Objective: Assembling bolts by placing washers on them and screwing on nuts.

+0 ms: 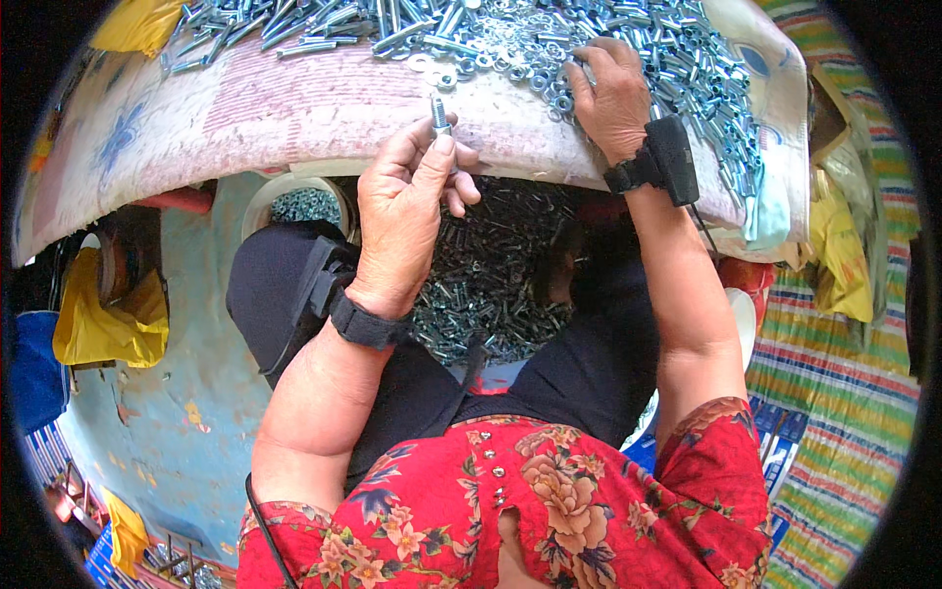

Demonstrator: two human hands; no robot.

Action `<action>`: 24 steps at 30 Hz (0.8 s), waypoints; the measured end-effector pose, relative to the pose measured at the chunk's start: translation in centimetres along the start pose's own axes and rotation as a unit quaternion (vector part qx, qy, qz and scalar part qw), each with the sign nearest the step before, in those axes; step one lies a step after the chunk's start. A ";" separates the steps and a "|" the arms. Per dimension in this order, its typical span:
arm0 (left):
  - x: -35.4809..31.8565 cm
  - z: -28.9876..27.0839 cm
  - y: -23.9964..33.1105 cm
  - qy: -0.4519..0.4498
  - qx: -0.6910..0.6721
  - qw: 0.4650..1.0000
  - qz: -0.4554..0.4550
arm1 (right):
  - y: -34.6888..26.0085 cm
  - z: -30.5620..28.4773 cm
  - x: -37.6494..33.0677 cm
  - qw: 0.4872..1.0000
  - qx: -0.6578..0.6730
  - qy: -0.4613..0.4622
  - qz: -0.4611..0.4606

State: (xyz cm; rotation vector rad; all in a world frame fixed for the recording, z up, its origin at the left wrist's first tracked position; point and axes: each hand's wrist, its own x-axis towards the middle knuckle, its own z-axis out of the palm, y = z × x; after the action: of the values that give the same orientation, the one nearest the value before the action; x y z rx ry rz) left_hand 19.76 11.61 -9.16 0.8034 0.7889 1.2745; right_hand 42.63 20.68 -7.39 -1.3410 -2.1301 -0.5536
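My left hand (410, 187) is held up in front of the table's near edge, thumb and fingers pinched round a metal bolt (441, 120). The bolt stands upright, its threaded end pointing up; its lower part is hidden in the fingers. Over to the right, my right hand (613, 98) reaches down onto the heap of loose hardware, at the border between small washers (530, 49) and metal sleeves or bolts (682, 69). Its fingers are bent together, and what lies between their tips is hidden. A few flat washers and nuts (444, 75) lie just beyond the bolt.
A quilted cloth (265, 108) covers the table. Under its edge, between my knees, sits a mass of dark bolts (481, 304). A white bucket (257, 211) of small metal parts stands by my left knee. Yellow bags (113, 314) hang at left; striped sheeting (834, 412) lies right.
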 end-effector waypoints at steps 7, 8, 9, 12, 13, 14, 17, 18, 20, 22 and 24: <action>-0.2 0.0 -0.1 0.001 0.001 1.000 -0.006 | -3.3 -1.7 1.2 0.988 0.151 0.006 0.016; -0.2 0.0 -0.1 0.005 -0.002 1.000 -0.010 | -4.5 -1.5 1.5 0.982 0.184 -0.041 -0.015; -0.3 0.0 0.0 0.005 -0.001 1.000 -0.010 | -5.6 -1.0 1.9 0.972 0.215 -0.087 -0.045; -0.5 -0.1 0.0 0.028 -0.011 0.999 -0.013 | -8.0 0.9 3.0 0.975 0.184 -0.106 -0.065; -0.5 -0.2 0.0 0.031 -0.015 0.999 -0.008 | -8.3 1.3 3.2 0.975 0.185 -0.106 -0.065; -0.5 -0.3 0.0 0.034 -0.020 0.999 -0.002 | -8.7 1.5 3.4 0.977 0.148 -0.137 -0.062; -0.3 -0.2 -0.1 0.034 -0.022 0.999 -0.007 | -8.7 1.7 3.5 0.978 0.100 -0.178 -0.046; -0.3 -0.1 -0.1 0.034 -0.022 0.999 -0.008 | -8.6 1.6 3.6 0.977 0.091 -0.185 -0.046; -0.3 0.0 0.0 0.026 -0.028 0.999 0.002 | -8.5 1.2 4.2 0.971 0.077 -0.222 -0.050; -0.4 0.1 -0.1 0.031 -0.031 0.999 -0.002 | -9.1 0.4 5.6 0.957 0.067 -0.279 -0.038; -0.4 -0.2 0.0 0.044 -0.021 0.999 0.002 | -9.8 0.8 5.8 0.958 0.060 -0.278 -0.045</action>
State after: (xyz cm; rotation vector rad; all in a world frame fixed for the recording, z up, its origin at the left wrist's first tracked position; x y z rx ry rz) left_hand 19.56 11.24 -9.28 0.7203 0.8286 1.3333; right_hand 31.51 21.06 -4.69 -1.4584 -2.6295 -0.0718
